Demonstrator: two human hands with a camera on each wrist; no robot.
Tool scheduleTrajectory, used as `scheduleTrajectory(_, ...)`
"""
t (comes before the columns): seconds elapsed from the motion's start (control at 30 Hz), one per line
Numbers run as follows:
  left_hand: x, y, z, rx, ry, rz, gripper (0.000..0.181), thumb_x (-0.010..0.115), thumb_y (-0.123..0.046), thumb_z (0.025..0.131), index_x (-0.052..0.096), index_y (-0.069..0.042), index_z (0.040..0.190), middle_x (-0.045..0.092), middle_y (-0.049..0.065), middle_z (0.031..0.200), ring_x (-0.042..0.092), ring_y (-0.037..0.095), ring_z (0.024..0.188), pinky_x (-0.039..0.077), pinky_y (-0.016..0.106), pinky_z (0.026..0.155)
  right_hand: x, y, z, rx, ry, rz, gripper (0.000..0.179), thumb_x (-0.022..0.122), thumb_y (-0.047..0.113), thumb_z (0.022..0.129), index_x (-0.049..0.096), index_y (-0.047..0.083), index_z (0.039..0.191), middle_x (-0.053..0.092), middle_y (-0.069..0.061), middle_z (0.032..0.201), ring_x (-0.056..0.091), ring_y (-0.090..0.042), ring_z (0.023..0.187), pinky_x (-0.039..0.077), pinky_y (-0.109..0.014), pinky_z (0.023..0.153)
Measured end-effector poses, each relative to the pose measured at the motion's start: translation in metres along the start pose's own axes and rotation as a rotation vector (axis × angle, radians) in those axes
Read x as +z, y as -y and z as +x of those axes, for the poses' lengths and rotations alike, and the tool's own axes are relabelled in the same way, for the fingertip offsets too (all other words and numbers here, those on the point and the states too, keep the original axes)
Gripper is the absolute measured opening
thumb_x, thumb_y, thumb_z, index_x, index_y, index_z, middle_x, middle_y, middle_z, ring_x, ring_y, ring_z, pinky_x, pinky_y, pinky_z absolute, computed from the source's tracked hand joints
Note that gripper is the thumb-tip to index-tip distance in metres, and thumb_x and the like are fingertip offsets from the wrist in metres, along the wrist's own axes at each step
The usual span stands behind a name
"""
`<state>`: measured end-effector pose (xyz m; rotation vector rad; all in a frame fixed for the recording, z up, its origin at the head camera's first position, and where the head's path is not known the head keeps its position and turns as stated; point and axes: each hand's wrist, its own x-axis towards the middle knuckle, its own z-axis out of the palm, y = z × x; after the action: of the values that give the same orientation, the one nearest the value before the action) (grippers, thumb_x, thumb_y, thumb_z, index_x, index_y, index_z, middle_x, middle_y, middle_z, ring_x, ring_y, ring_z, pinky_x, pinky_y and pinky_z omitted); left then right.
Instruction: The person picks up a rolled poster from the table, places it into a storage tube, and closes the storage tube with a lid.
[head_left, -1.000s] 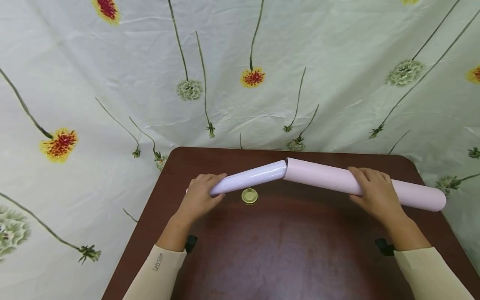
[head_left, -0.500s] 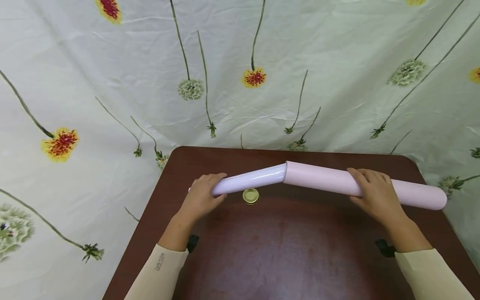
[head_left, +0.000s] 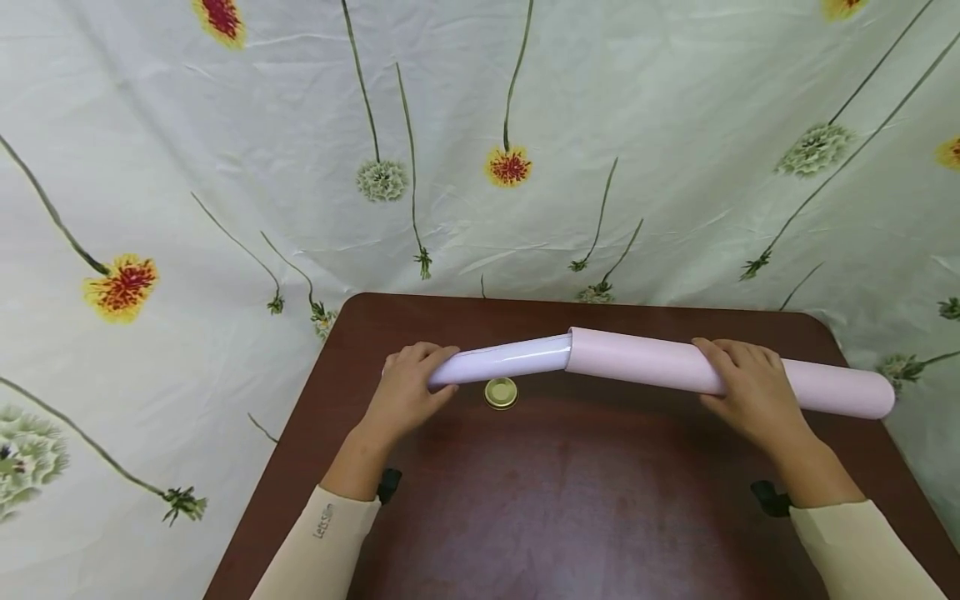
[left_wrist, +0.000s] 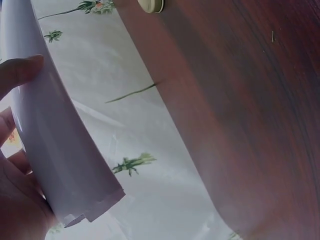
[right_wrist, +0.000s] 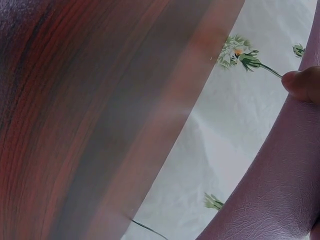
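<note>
My left hand (head_left: 408, 387) grips a rolled glossy white sheet (head_left: 510, 358), thumb and fingers curled round its left part. In the left wrist view the outer end of the rolled sheet (left_wrist: 75, 135) shows its overlapping edge. My right hand (head_left: 750, 387) grips a wider pale pink tube (head_left: 637, 358) from above, right of its middle. The white roll's right end sits inside the tube's left mouth, and the two meet at a slight angle. Both are held up over the dark table. In the right wrist view a thumb presses along the pink tube (right_wrist: 280, 165), whose surface looks finely textured.
A round gold lid (head_left: 501, 392) lies on the reddish-brown table (head_left: 555, 500), just below the white roll in the head view. Behind the table hangs a pale cloth (head_left: 450, 100) printed with flowers. The table's far edge runs close to it.
My left hand has shifted slightly right, carrying the white roll a little further into the pink tube. The joint has dropped slightly, so both lie closer to one line. The right hand stays nearly still.
</note>
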<state>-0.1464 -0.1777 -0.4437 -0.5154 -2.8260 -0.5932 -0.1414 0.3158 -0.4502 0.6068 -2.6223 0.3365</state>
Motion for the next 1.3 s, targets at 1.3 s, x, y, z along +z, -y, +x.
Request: scheduleTrajectory(1.3,0.0007,-0.0034,0.0016,-0.057,-0.138,0.102,0.055,0.086,-0.026,0.079,0.068,-0.018,0.130,0.065,0.011,0.120,0.060,0.033,0.117,0.028,0.060,0.113,0.0038,0.0062,0.0024,-0.056,0.017,-0.005,0.092,0.095,0.009,0.058,0.051,0.014,0.139,0.061,-0.021,0.118,0.056,-0.046,0.109,0.036,-0.063,0.095)
